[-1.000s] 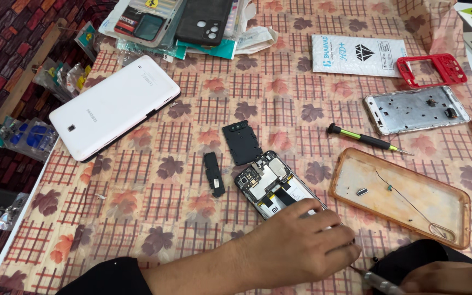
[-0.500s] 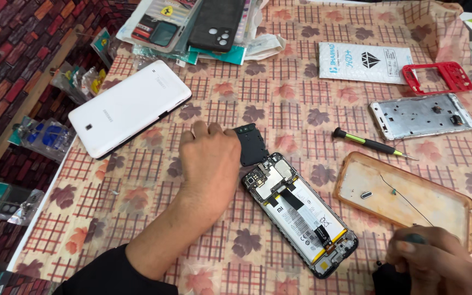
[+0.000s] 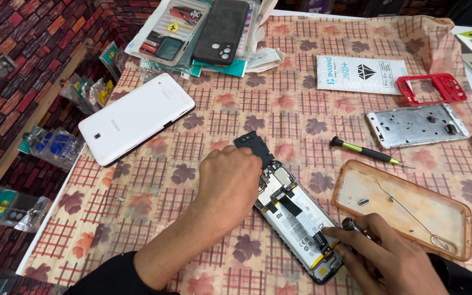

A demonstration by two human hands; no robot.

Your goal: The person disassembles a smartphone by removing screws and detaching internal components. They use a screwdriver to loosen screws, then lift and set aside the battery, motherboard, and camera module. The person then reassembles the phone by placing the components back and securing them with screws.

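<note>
Your left hand [image 3: 229, 183] curls over the opened black smartphone [image 3: 296, 216] at centre frame; your right hand [image 3: 391, 257] grips a small metal screwdriver [image 3: 349, 224] at its lower end.

On the tablecloth: one opened phone [image 3: 296, 218], back off; one white tablet [image 3: 135, 117]; one black cover plate [image 3: 253, 147]; one green-handled screwdriver [image 3: 364, 152] lying loose; one clear orange-rimmed case [image 3: 405, 210]; one silver mid-frame [image 3: 416, 125]; one red frame [image 3: 439, 88]; one white packet [image 3: 360, 74]. Two phone cases [image 3: 203, 33] stacked at the top. Two hands at work.
</note>
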